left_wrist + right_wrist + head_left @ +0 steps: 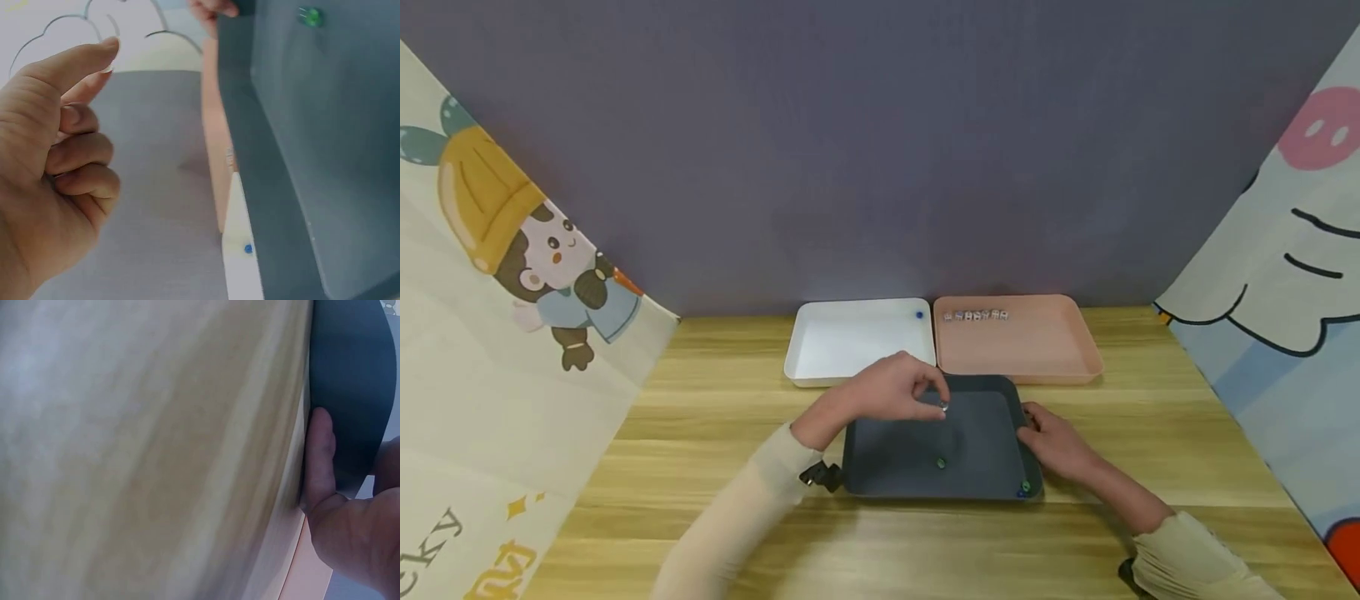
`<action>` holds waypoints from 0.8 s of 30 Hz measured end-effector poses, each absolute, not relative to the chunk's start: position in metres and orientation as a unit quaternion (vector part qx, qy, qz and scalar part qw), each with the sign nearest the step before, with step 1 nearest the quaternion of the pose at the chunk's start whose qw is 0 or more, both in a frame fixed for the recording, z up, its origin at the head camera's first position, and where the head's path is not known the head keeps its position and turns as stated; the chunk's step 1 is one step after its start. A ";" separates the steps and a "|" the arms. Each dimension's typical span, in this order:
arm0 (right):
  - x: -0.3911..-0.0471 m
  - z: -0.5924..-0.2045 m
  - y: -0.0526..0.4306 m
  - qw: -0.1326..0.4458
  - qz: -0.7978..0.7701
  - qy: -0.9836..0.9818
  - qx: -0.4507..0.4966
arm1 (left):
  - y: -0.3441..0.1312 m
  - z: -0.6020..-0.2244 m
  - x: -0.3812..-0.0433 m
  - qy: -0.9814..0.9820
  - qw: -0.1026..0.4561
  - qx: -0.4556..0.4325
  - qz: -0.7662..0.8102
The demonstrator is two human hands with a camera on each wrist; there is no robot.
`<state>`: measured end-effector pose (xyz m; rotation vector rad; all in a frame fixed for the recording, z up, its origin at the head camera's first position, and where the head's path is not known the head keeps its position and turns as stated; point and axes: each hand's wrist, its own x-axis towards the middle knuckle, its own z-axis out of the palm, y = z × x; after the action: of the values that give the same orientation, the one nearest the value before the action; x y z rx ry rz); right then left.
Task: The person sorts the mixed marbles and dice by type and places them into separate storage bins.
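Observation:
Over the dark grey tray [985,425], my left hand [901,390] pinches a small white die [944,407] between thumb and index finger. In the left wrist view, that hand [65,144] has its other fingers curled in, and the die is mostly hidden by the fingertips. My right hand [1060,442] grips the tray's right rim, thumb on top; the right wrist view shows a finger [320,450] along the tray's outer side [353,381]. Inside the tray lie a shiny green piece [941,462] near the middle, another green piece [1026,485] and a blue piece [1022,493] in the near right corner.
Behind the dark tray stand a white tray [827,342] holding one blue piece [919,315] and a pink tray [1022,350] with a row of several white dice [977,316]. A grey wall [880,167] rises behind the wooden table [715,433]; printed panels flank it.

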<state>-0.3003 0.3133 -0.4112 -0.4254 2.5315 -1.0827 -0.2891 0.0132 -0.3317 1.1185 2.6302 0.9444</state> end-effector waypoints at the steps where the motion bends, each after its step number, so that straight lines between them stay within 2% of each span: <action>1: -0.300 -0.411 0.313 0.177 -0.383 0.894 -0.149 | 0.011 -0.331 -0.288 0.868 0.049 0.368 0.330; 8: -0.300 -0.411 0.313 0.176 -0.379 0.897 -0.146 | 0.000 -0.321 -0.279 0.835 -0.057 0.342 0.428; 18: -0.302 -0.410 0.313 0.182 -0.387 0.893 -0.141 | -0.011 -0.310 -0.272 0.809 -0.120 0.321 0.477; 24: -0.302 -0.410 0.312 0.175 -0.389 0.893 -0.141 | -0.014 -0.297 -0.265 0.802 -0.184 0.335 0.459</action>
<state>-0.3019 0.3116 -0.4101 -0.4008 2.5316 -1.1024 -0.2652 -0.0137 -0.2967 1.1948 2.8652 1.6399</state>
